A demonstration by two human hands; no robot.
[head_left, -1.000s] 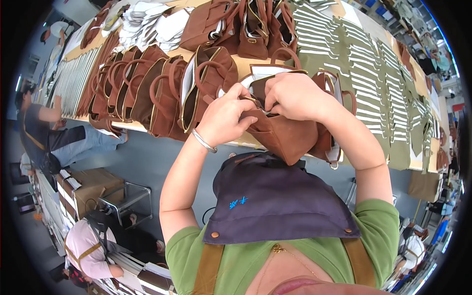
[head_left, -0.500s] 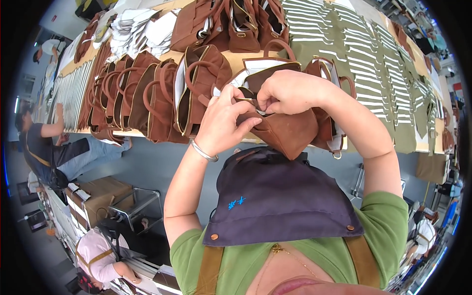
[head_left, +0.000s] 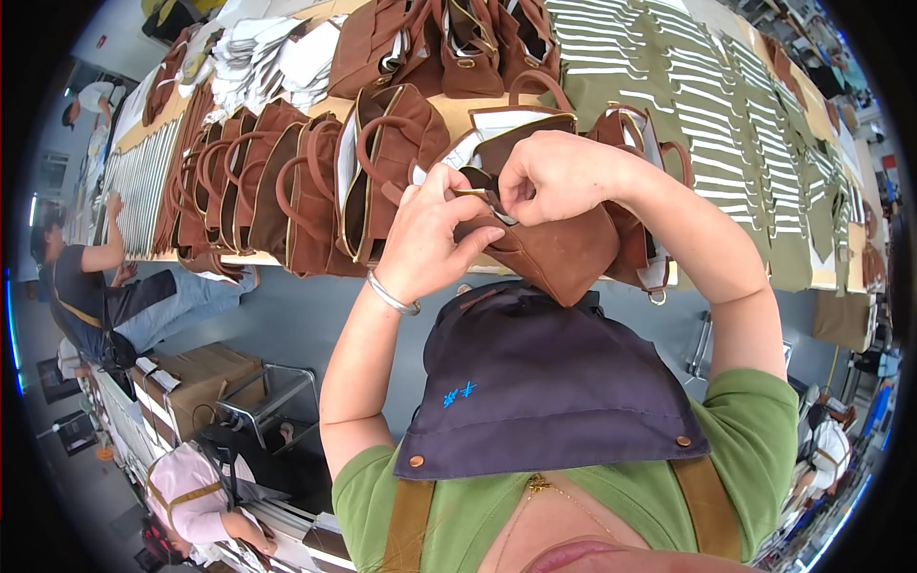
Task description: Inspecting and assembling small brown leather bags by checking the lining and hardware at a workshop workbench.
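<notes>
A brown leather handbag (head_left: 564, 250) lies tilted at the table's front edge, its zippered mouth spread. My left hand (head_left: 432, 229) pinches the edge of that mouth between thumb and fingers. Curled at the opening, close beside it, is my right hand (head_left: 546, 181); its fingertips are pressed together on the bag's edge or on something small there, which I cannot make out. The bag's upright handle (head_left: 540, 84) and pale lining show behind my hands.
Several finished-looking brown handbags (head_left: 315, 181) stand in a row to the left, and more brown bags (head_left: 468, 48) behind. Another bag (head_left: 645, 220) touches the right side. Green pieces with white strips (head_left: 707, 134) cover the table's right. A person (head_left: 81, 277) works at the left.
My right hand has shifted slightly, its fingers curled tighter at the bag's mouth. My left hand keeps its pinch on the edge. The person at the left has raised a hand slightly.
</notes>
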